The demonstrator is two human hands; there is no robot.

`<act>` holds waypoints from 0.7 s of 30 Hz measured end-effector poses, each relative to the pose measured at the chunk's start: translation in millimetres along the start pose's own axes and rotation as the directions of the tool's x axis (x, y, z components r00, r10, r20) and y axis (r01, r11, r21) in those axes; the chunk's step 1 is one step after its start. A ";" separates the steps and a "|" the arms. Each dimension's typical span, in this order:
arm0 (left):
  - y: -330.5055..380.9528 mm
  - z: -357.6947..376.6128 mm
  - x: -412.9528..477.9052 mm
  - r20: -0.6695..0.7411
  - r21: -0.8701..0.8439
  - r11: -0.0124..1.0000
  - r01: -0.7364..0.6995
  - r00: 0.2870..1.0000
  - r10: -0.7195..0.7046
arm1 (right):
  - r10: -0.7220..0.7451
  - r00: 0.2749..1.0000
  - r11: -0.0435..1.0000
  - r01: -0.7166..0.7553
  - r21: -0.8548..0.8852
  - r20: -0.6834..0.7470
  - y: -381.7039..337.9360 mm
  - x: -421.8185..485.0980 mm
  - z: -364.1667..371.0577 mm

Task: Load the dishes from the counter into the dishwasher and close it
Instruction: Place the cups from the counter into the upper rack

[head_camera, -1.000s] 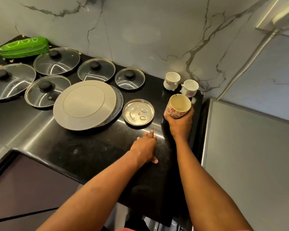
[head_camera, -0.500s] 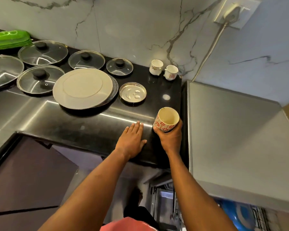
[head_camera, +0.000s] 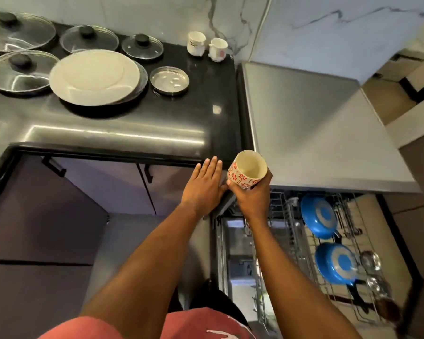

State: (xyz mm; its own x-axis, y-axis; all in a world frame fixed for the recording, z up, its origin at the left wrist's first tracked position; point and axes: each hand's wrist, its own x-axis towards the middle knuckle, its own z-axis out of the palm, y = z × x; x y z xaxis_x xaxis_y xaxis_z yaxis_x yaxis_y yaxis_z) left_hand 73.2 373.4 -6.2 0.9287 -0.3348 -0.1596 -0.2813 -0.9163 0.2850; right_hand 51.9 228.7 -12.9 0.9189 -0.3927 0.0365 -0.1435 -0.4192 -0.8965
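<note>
Moved since earlier frame: cup [head_camera: 247, 168] coming off counter [head_camera: 132, 123], now hovering near open dishwasher rack [head_camera: 289, 231]. Fingers of right hand [head_camera: 252, 196] curling round it; left hand [head_camera: 205, 187] flat, fingers straight, holding nothing. Suggesting: inverting cup, seating between tines, avoiding blue pans [head_camera: 317, 220].

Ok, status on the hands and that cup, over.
Right hand grips red-patterned cup, held off the counter. Left hand open, flat, by counter edge. Dishwasher rack below holds blue pans; drop path looks clear.

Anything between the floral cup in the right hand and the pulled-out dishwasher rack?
Nothing visible. The right hand holds the cup off the counter corner, above the open rack. Two blue pans sit in its right part; the wires under the hand look free.
</note>
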 end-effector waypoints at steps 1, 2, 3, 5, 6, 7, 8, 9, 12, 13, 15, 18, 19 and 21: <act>10.5 5.8 -7.4 0.016 0.004 1.000 -0.011 1.000 0.011 | 0.019 1.000 1.000 -0.019 0.009 0.003 8.3 -9.3 -12.4; 17.1 11.6 -13.2 0.025 0.005 1.000 -0.015 1.000 0.015 | 0.031 1.000 0.999 -0.031 0.019 0.001 14.4 -16.1 -21.7; 23.9 18.5 -19.3 0.027 0.008 1.000 -0.018 0.999 0.017 | 0.040 0.999 0.999 -0.040 0.027 -0.003 21.2 -23.4 -31.6; 45.4 34.7 -31.8 0.047 0.019 0.999 -0.030 0.998 0.029 | 0.062 0.998 0.998 -0.062 0.027 -0.011 38.2 -39.6 -58.0; 56.7 44.3 -36.9 0.062 0.026 0.999 -0.038 0.997 0.037 | 0.074 0.997 0.997 -0.074 0.031 -0.017 48.6 -46.9 -69.9; 71.3 57.1 -43.5 0.080 0.027 0.998 -0.048 0.996 0.045 | 0.085 0.996 0.996 -0.084 0.042 -0.027 62.0 -56.0 -84.0; 85.9 71.2 -51.1 0.096 0.029 0.998 -0.052 0.994 0.049 | 0.091 0.995 0.995 -0.089 0.047 -0.042 74.9 -66.3 -97.8; 98.3 83.9 -58.2 0.104 0.024 0.998 -0.055 0.993 0.053 | 0.099 0.994 0.994 -0.097 0.045 -0.051 86.3 -75.1 -108.9; 147.9 128.8 -85.0 0.181 0.014 0.995 -0.100 0.979 0.096 | 0.192 0.981 0.981 -0.193 -0.035 -0.039 132.0 -104.7 -148.1; 162.4 143.4 -94.0 0.211 0.020 0.992 -0.123 0.971 0.116 | 0.217 0.975 0.974 -0.219 -0.060 -0.037 146.7 -114.2 -160.2; 186.1 167.2 -109.9 0.272 0.010 0.989 -0.147 0.952 0.139 | 0.270 0.963 0.957 -0.271 -0.105 -0.019 171.3 -131.1 -182.6; 209.2 198.2 -128.7 0.364 -0.018 0.990 -0.138 0.921 0.135 | 0.338 0.941 0.927 -0.333 -0.172 -0.004 201.2 -148.5 -214.4; 213.2 207.6 -133.2 0.392 -0.023 0.990 -0.139 0.910 0.137 | 0.354 0.935 0.918 -0.348 -0.190 -0.005 209.3 -151.3 -223.1; 220.6 226.2 -140.1 0.452 -0.031 0.990 -0.136 0.882 0.135 | 0.389 0.921 0.892 -0.379 -0.245 -0.009 229.7 -155.4 -238.1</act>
State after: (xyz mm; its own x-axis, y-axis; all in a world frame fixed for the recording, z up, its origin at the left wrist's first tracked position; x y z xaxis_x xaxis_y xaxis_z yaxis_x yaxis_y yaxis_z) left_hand -173.6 168.5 -134.8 0.6719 -0.5181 -0.5293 -0.3970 -0.8552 0.3331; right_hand -211.3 -1.5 -119.4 0.7872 -0.5325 -0.3111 -0.5667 -0.4257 -0.7055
